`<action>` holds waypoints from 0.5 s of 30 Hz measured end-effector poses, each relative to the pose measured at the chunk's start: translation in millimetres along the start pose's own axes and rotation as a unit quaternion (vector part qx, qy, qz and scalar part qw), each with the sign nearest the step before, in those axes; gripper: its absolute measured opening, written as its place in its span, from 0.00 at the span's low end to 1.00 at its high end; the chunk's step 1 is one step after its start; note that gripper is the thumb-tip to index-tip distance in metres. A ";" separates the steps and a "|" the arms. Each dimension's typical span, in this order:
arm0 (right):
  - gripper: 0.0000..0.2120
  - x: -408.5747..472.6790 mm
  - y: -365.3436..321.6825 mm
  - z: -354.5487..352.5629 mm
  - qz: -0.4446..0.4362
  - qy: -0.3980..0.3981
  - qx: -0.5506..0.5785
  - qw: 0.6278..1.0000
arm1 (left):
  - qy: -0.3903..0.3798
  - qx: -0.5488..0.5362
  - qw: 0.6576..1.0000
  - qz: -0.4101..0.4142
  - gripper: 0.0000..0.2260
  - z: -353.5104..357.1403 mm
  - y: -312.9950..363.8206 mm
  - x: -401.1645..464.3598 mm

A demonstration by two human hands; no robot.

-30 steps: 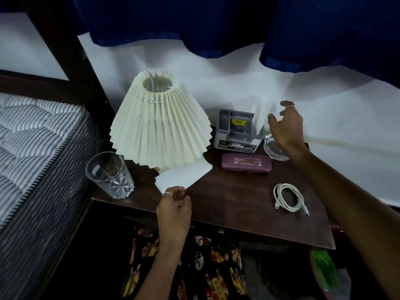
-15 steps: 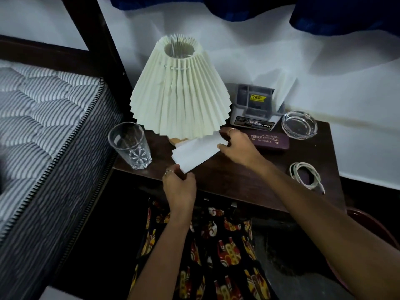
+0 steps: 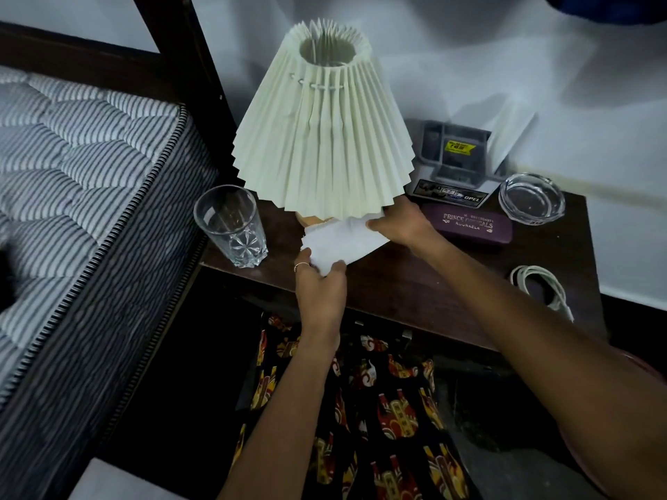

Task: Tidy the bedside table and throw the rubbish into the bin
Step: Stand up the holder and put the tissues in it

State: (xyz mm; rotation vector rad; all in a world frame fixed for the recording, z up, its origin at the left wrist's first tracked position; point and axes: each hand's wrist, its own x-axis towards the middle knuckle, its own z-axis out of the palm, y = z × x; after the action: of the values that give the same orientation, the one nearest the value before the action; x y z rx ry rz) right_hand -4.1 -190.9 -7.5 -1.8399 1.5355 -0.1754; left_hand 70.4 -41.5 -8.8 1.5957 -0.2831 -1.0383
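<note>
Partly hidden: the lamp's wooden base [image 3: 313, 221] shows only as a sliver under the pleated cream lampshade [image 3: 323, 128], and the far edge of the white paper [image 3: 343, 241] tucks beneath that shade. The paper lies on the dark wooden worktop [image 3: 415, 283], near its front edge. Left hand [image 3: 317, 286] pinches the paper's near corner, thumb on one side and ringed finger on the other. Right hand [image 3: 399, 221] grips the paper's far right end with curled fingers, though its fingertips are hidden under the shade, so the exact hold is hard to read.

Writing: purple spectacle case [image 3: 467, 225], just right of the right hand, reads "PRINCE", then a word half covered, then "ROURKELA", probably. Behind it a grey desk organiser [image 3: 453, 157] carries a yellow price sticker, too blurred to read, and a front label ending "OPEL". White folded sheets [image 3: 510, 135] stand in its right side.

Also on the worktop: clear cut-glass tumbler [image 3: 231, 225] upright at the near left corner; glass ashtray [image 3: 531, 198] at far right; coiled white cable [image 3: 541, 288] at the right edge, partly cut off by the forearm.

Room: striped mattress [image 3: 79, 167] on the left, dark bedpost [image 3: 187, 66], white wall [image 3: 469, 55]. A reddish rim at lower right, mostly out of frame.
</note>
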 end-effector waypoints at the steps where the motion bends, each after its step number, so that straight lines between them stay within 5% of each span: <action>1: 0.17 -1.2 -0.9 -1.2 0.007 -0.002 0.011 1.000 | 0.002 -0.005 1.000 -0.005 0.24 -0.1 0.2 -0.4; 10: 0.26 -10.6 2.1 -9.9 0.062 -0.034 0.052 0.996 | 0.034 -0.018 0.998 -0.039 0.21 -5.3 -0.5 -1.1; 15: 0.23 -22.5 13.4 -10.8 0.067 -0.055 0.095 0.992 | 0.050 -0.007 0.998 -0.044 0.24 -6.7 -1.1 0.7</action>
State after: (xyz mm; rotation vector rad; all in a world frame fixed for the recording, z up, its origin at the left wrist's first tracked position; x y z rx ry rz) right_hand -26.9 -175.7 -0.1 -1.5680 1.5046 -0.1487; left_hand 75.4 -37.1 -10.4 1.6546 -0.1383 -1.0222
